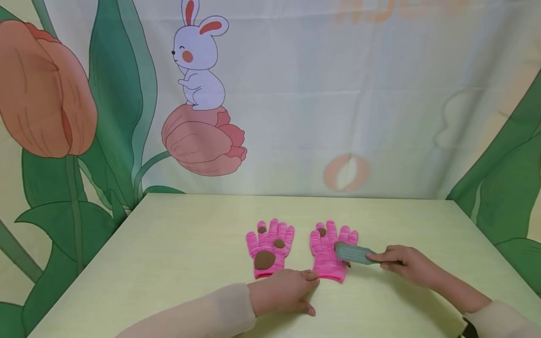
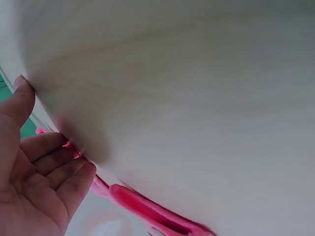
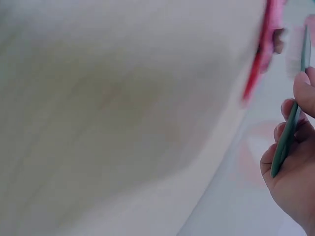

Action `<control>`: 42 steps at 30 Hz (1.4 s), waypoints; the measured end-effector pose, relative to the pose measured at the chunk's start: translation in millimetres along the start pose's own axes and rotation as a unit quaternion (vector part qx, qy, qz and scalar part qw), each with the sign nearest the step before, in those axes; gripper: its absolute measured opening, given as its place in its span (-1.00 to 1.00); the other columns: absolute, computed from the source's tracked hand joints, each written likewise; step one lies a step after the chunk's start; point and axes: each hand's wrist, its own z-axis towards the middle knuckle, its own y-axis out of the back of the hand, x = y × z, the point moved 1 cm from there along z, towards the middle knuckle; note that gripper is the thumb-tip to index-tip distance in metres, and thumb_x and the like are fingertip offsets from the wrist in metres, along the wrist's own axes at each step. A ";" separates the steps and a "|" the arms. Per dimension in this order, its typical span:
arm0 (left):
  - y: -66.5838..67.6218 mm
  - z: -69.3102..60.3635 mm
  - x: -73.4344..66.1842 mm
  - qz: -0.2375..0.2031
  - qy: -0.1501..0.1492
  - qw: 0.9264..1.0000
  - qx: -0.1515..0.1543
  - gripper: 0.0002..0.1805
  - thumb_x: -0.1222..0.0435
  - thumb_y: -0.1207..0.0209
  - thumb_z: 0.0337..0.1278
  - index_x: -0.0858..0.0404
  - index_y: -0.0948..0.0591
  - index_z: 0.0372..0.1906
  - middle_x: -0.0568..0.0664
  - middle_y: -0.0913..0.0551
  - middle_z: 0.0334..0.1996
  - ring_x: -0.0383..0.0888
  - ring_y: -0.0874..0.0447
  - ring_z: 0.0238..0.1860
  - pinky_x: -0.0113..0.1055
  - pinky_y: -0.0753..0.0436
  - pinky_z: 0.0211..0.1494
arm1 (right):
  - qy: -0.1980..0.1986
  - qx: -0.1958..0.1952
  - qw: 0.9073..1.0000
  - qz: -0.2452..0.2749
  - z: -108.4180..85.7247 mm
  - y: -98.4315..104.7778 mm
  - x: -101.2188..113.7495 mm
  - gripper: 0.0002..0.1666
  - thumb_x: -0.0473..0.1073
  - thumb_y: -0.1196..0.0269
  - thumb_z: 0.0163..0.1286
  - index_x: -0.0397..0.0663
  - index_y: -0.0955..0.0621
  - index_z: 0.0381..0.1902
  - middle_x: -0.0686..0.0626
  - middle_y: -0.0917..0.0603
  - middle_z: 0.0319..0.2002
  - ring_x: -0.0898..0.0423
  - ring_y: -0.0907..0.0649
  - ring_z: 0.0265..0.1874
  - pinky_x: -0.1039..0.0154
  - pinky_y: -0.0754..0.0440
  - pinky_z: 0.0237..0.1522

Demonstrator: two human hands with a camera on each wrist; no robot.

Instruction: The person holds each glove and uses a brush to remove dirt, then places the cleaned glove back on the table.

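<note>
Two pink knit gloves lie on the table, the left glove (image 1: 269,246) and the right glove (image 1: 327,263), fingers pointing to the back. Brown patches (image 1: 264,260) mark both. My right hand (image 1: 403,265) grips a green brush (image 1: 355,253) by its handle; the brush head lies over the right edge of the right glove and hides part of it. Pale bristles (image 3: 296,49) show, blurred, in the right wrist view. With fairly straight fingers, my left hand (image 1: 287,291) touches the cuff of the right glove, its thumb spread apart on the table side.
The pale yellow table (image 1: 190,244) reaches back to a hanging cloth (image 1: 287,94) printed with a rabbit, tulips and leaves. Table surface extends on both sides of the gloves. A dark band (image 1: 469,327) shows at the right sleeve.
</note>
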 end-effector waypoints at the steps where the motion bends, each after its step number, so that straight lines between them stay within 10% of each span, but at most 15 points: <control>1: 0.4 0.3 0.0 0.001 -0.001 1.000 0.000 -0.20 -0.21 -0.21 0.25 0.10 -0.44 0.48 -0.10 -0.41 0.51 -0.19 -0.41 0.52 -0.36 -0.46 0.51 | -0.019 0.001 1.000 0.007 4.2 0.2 6.1 -0.54 -0.32 -0.29 0.40 0.01 -0.68 0.24 0.11 -0.54 -0.44 0.47 -0.30 -0.44 0.45 -0.34 -0.48; 10: 2.5 1.6 -0.3 0.005 -0.004 1.000 0.000 -0.20 -0.21 -0.23 0.24 0.12 -0.45 0.47 -0.08 -0.45 0.49 -0.19 -0.45 0.49 -0.38 -0.48 0.49 | 0.013 0.039 0.999 -0.034 33.6 -22.2 20.2 -0.60 -0.32 -0.32 0.36 -0.08 -0.72 0.16 0.14 -0.50 -0.51 0.47 -0.26 -0.46 0.48 -0.32 -0.43; 24: 3.3 1.6 -4.0 0.006 0.001 1.000 0.001 -0.22 -0.21 -0.23 0.24 0.09 -0.47 0.46 -0.10 -0.47 0.47 -0.20 -0.47 0.48 -0.38 -0.51 0.47 | 0.052 0.009 0.998 0.021 -6.1 -9.9 -31.4 -0.33 -0.45 -0.31 0.30 0.36 -0.65 0.22 -0.03 -0.61 -0.49 0.52 -0.30 -0.41 0.47 -0.29 -0.45; 42: 3.3 -2.2 0.9 0.004 -0.009 1.000 0.002 -0.24 -0.19 -0.23 0.27 0.10 -0.48 0.45 -0.10 -0.45 0.49 -0.19 -0.45 0.49 -0.37 -0.47 0.50 | 0.010 -0.014 0.997 0.070 -37.5 24.6 -32.3 -0.25 -0.46 -0.23 0.39 0.57 -0.60 0.25 -0.04 -0.52 -0.46 0.46 -0.33 -0.43 0.39 -0.28 -0.52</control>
